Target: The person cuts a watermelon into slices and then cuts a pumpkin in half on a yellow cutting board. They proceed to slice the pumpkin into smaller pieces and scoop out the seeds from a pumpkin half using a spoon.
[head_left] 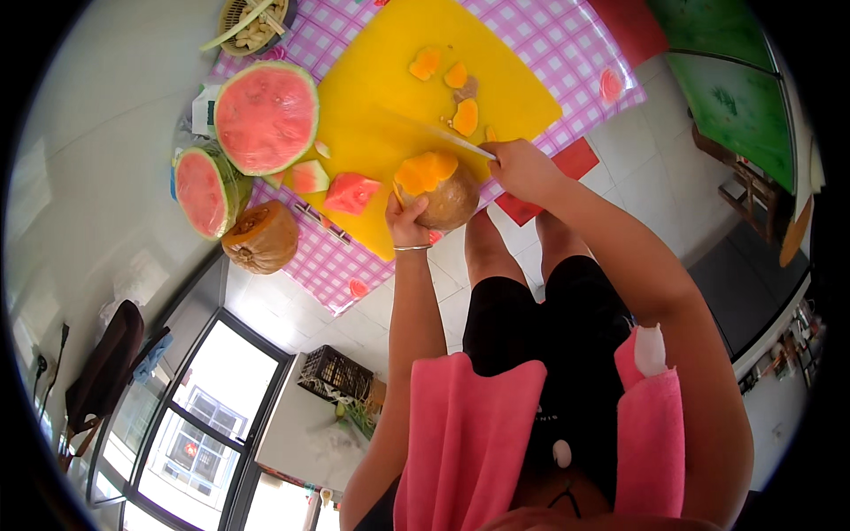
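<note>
A tan pumpkin (450,203), its top partly pared down to orange flesh, rests near the close edge of a yellow cutting board (372,97). My left hand (408,219) is wrapped round the pumpkin's left side and steadies it. In my right hand (524,170) is a knife (469,146), gripped by its handle; the blurred blade points left over the board, just above the pumpkin. Several orange pumpkin pieces (465,117) lie scattered beyond the knife. Left of the pumpkin sit a red watermelon chunk (352,193) and a smaller piece with rind (310,177).
Two cut watermelon halves (266,118) (202,191) and a cut pumpkin half (261,238) stand along the table's left side. A basket (237,28) is at the far left. Pink checked cloth (314,281) covers the table. A green-topped table (735,106) stands at right.
</note>
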A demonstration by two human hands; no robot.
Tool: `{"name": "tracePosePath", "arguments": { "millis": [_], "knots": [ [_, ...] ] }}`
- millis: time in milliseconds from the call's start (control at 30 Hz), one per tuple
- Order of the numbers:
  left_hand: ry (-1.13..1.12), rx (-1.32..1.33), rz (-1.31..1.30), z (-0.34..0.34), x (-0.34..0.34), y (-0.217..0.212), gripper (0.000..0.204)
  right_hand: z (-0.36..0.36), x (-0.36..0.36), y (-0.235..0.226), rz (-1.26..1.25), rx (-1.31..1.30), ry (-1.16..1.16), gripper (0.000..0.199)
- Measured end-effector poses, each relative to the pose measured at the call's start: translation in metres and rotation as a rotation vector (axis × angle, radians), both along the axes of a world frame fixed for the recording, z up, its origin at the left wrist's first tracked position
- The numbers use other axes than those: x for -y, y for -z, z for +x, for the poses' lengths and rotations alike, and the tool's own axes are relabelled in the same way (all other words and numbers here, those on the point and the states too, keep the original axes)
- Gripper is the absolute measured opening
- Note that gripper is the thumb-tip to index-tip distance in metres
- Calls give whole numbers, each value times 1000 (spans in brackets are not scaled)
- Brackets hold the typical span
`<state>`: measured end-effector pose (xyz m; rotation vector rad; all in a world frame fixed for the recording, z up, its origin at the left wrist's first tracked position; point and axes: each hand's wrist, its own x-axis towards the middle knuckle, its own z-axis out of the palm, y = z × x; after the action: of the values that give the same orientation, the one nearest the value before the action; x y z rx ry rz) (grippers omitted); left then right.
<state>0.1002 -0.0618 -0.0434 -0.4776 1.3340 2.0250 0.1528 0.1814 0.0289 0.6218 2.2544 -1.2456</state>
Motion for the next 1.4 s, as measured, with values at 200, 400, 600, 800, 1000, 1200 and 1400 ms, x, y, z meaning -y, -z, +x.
{"name": "tracePosePath", "arguments": {
  "millis": [200, 400, 600, 800, 1000, 1200, 1400],
  "knots": [
    [42, -27, -43, -5, -2, -1, 45, -11, 14, -37, 121, 252, -288, 19],
    [136, -47, -112, -6, -7, -12, 43, -17, 32, 16, 138, 123, -209, 22],
    [329, -38, -177, -44, -8, -25, 44, -2, 20, 31, -86, 72, 177, 28],
    [313, -86, -194, -27, -6, -30, 47, 18, 33, 25, -320, 237, 500, 34],
    [143, -196, -224, -8, -26, -42, 49, 24, 36, 11, -114, 80, 322, 36],
    [394, -242, -539, -34, -31, -88, 33, 45, 31, -34, 99, -74, -16, 43],
    [534, -772, -760, -29, -23, -65, 27, 43, 45, -58, 205, -58, -187, 39]
  ]
}}
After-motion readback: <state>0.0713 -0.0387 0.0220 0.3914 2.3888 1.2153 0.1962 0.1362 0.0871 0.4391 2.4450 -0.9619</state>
